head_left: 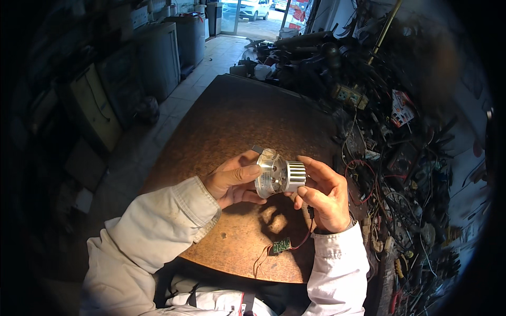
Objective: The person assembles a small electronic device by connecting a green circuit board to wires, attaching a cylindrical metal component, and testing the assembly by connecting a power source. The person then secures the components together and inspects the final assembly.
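Note:
Above the table I hold a silvery round lamp unit [274,176] with a clear, wide front and a ribbed metal heat sink [296,176] at its right end. My left hand [234,179] grips the wide front, thumb on the near side. My right hand [326,192] pinches the ribbed end between thumb and fingers. From beneath the right hand a dark red cable [305,239] runs down to a small green circuit board [281,245] on the table. Thin reddish wires [260,262] trail from the board toward the near edge.
The worn brown wooden table [226,116] stretches ahead. Along its right side lies a heap of cables, tools and parts [400,158], with a socket block [349,97] near its far end. Grey cabinets [158,58] stand to the left beside a tiled floor [203,79].

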Demonstrator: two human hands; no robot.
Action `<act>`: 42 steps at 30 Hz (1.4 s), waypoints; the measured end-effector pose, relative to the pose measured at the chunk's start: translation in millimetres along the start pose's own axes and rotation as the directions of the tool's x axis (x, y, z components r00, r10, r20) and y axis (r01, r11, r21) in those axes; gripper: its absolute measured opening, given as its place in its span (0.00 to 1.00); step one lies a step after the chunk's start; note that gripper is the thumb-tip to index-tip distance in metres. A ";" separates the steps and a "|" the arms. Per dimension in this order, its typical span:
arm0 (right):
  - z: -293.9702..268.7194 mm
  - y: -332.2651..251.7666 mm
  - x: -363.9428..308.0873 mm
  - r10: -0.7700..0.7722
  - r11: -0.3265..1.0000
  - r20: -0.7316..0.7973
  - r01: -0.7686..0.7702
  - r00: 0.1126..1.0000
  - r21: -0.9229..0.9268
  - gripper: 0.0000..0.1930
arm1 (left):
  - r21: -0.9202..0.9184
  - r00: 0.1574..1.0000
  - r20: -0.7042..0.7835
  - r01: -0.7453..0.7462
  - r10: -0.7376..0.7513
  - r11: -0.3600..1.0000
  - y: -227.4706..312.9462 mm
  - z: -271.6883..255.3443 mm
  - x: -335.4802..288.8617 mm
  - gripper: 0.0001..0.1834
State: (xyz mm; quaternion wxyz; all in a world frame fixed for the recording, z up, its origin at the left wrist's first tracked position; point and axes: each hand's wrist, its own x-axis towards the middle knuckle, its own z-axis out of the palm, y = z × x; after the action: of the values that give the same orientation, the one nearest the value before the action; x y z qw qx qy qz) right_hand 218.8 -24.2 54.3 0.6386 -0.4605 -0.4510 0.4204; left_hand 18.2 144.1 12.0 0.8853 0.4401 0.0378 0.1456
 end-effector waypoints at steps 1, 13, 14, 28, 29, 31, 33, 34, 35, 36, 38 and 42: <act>-0.5 0.6 0.4 0.002 1.000 0.001 -0.002 1.000 0.001 0.31 | -0.018 1.000 0.009 -0.013 0.013 1.000 -0.9 1.1 0.2 0.38; 2.7 -0.1 1.4 0.029 0.998 -0.015 -0.030 0.999 -0.058 0.30 | 0.092 1.000 -0.004 0.022 -0.021 0.995 0.6 3.9 -1.1 0.43; 2.9 -0.4 1.3 0.028 0.997 -0.017 -0.029 0.999 -0.072 0.30 | 0.097 1.000 -0.010 0.023 -0.022 0.995 0.9 4.7 -1.3 0.43; 7.5 -2.5 -0.2 0.005 0.987 -0.044 -0.012 0.999 -0.158 0.28 | 0.145 0.996 -0.080 0.044 -0.032 0.988 6.0 13.3 -7.4 0.47; 6.3 -2.2 0.2 0.015 0.991 -0.045 -0.021 0.999 -0.134 0.28 | 0.155 0.997 -0.069 0.042 -0.031 0.987 4.9 11.1 -5.7 0.47; 1.9 -0.3 0.4 0.036 0.996 -0.057 -0.040 0.998 -0.080 0.28 | 0.162 0.998 -0.050 0.043 -0.035 0.986 2.5 9.1 -1.9 0.47; -5.7 1.6 -0.5 0.038 0.997 -0.043 -0.041 0.998 -0.071 0.29 | 0.158 0.998 -0.029 0.053 -0.049 0.986 -1.3 9.5 4.1 0.47; -6.2 3.3 1.0 0.043 0.995 -0.041 -0.047 0.998 -0.084 0.29 | 0.074 0.998 0.044 0.049 -0.053 0.996 -3.6 5.1 4.0 0.36; -6.2 4.5 3.0 0.049 0.994 -0.041 -0.052 0.998 -0.098 0.29 | 0.091 0.998 0.037 0.053 -0.056 0.994 -4.1 2.7 3.8 0.40; -5.5 5.0 5.5 0.047 0.994 -0.035 -0.050 0.998 -0.102 0.28 | 0.107 0.998 0.032 0.057 -0.061 0.993 -3.9 0.8 4.0 0.43; -7.2 5.9 7.3 0.040 0.994 -0.022 -0.042 0.999 -0.104 0.28 | 0.159 0.998 0.011 0.065 -0.068 0.985 -2.1 5.3 1.3 0.47; -9.4 0.8 7.0 0.053 0.998 -0.018 -0.054 0.998 -0.032 0.25 | 0.107 0.996 0.026 0.087 -0.090 0.990 -1.0 14.3 3.1 0.40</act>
State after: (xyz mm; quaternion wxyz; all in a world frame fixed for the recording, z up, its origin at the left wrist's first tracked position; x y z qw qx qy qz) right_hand 229.5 -19.3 53.3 0.6234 -0.4861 -0.4399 0.4261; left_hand 24.2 133.4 20.1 0.8667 0.4865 0.0512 0.0973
